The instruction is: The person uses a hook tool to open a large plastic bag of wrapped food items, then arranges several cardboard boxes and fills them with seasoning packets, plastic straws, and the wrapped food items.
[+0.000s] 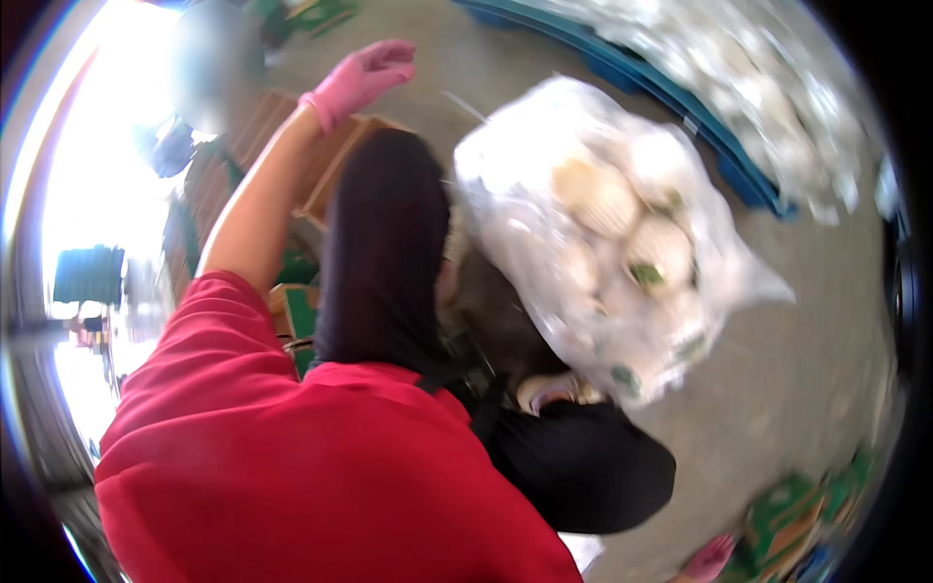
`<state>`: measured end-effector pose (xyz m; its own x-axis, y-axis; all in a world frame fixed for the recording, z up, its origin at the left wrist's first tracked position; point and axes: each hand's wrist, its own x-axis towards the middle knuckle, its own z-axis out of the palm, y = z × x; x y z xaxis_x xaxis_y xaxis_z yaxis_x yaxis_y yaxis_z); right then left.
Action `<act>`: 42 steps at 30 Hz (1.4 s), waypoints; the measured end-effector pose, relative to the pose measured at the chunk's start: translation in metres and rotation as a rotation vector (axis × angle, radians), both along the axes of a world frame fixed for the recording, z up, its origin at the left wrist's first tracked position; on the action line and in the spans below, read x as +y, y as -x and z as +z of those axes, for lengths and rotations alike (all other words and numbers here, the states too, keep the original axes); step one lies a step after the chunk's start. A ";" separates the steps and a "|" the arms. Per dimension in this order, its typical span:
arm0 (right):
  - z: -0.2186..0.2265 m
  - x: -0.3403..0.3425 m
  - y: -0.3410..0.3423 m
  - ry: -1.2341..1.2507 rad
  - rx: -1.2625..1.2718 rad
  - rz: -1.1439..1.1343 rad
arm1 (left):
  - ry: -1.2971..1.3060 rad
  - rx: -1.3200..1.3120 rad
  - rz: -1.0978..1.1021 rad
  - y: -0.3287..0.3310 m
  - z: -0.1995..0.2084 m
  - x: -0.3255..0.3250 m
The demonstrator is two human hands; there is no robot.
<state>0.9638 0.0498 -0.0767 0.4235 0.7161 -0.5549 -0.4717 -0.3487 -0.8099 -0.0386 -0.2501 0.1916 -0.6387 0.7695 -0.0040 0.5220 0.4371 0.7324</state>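
Head view: left grip (365, 76) released; right grip (711, 558) I cannot tell; plastic bag (607, 228) between shoes (536, 390) and blue pallet (632, 66).

On the grey floor (797, 340), a blue pallet (724, 148); behind its near edge, heaped clear bags (758, 92); past its right corner, a dark object (904, 291), unclear.

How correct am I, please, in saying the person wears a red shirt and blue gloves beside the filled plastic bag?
The gloves are pink, not blue, as the head view shows; the red shirt beside the filled plastic bag is right.
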 end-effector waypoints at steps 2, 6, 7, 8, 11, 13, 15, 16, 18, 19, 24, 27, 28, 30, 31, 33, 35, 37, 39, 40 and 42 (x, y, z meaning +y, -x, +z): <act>0.014 0.027 -0.004 0.125 0.098 0.315 | -0.002 -0.114 0.336 0.041 -0.059 -0.084; 0.006 0.021 0.167 0.302 0.147 0.941 | 0.067 -0.092 0.785 0.051 -0.117 -0.283; 0.029 0.019 0.222 0.325 0.070 1.067 | 0.163 -0.078 0.838 0.048 -0.128 -0.311; 0.059 0.027 0.269 0.330 -0.033 1.180 | 0.322 0.026 0.873 0.035 -0.146 -0.312; 0.138 0.039 0.415 0.138 -0.544 1.537 | 0.553 0.056 0.711 0.017 -0.141 -0.262; 0.179 0.002 0.563 0.014 -0.690 1.722 | 0.448 0.366 0.767 0.038 -0.189 -0.333; 0.198 -0.039 0.666 -0.148 -0.470 1.898 | 0.458 0.520 0.807 0.081 -0.197 -0.341; 0.200 -0.067 0.711 -0.165 -0.390 2.023 | 0.490 0.515 0.827 0.107 -0.198 -0.348; 0.193 -0.128 0.784 -0.043 -0.119 2.201 | 0.580 0.502 0.864 0.161 -0.192 -0.379; 0.178 -0.155 0.811 0.091 0.051 2.226 | 0.659 0.511 0.879 0.186 -0.190 -0.393; 0.044 -0.231 0.926 0.288 0.134 2.425 | 0.835 0.104 0.748 0.275 -0.168 -0.391; 0.031 -0.314 0.968 0.682 -0.103 2.175 | 0.881 -0.233 0.647 0.282 -0.208 -0.381; 0.000 -0.316 0.974 0.541 -0.199 2.326 | 0.833 -0.151 0.729 0.286 -0.218 -0.383; -0.013 -0.316 0.977 0.453 -0.277 2.382 | 0.761 -0.045 0.799 0.279 -0.234 -0.382; -0.016 -0.314 0.974 0.327 -0.263 2.436 | 0.750 -0.034 0.790 0.274 -0.234 -0.399; 0.031 -0.312 0.986 0.434 -0.342 2.292 | 0.684 -0.050 0.808 0.260 -0.215 -0.419; 0.043 -0.275 0.990 0.270 -0.184 2.212 | 0.729 0.157 0.756 0.251 -0.159 -0.389; 0.104 -0.257 1.002 0.078 -0.232 2.140 | 0.687 0.197 0.730 0.229 -0.077 -0.388; 0.155 -0.214 0.997 -0.325 -0.166 2.077 | 0.547 0.197 0.828 0.200 -0.003 -0.341; 0.177 -0.196 0.994 -0.479 -0.313 2.002 | 0.467 0.246 0.815 0.198 0.020 -0.334; 0.233 -0.138 0.968 -0.694 -0.362 1.897 | 0.278 0.314 0.803 0.189 0.054 -0.300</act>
<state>-0.0039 -0.0879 0.1565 -0.9414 0.3101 -0.1328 0.2117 0.2367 -0.9482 -0.2275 -0.5496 0.2457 -0.9858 0.0894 0.1418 0.1418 0.8959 0.4211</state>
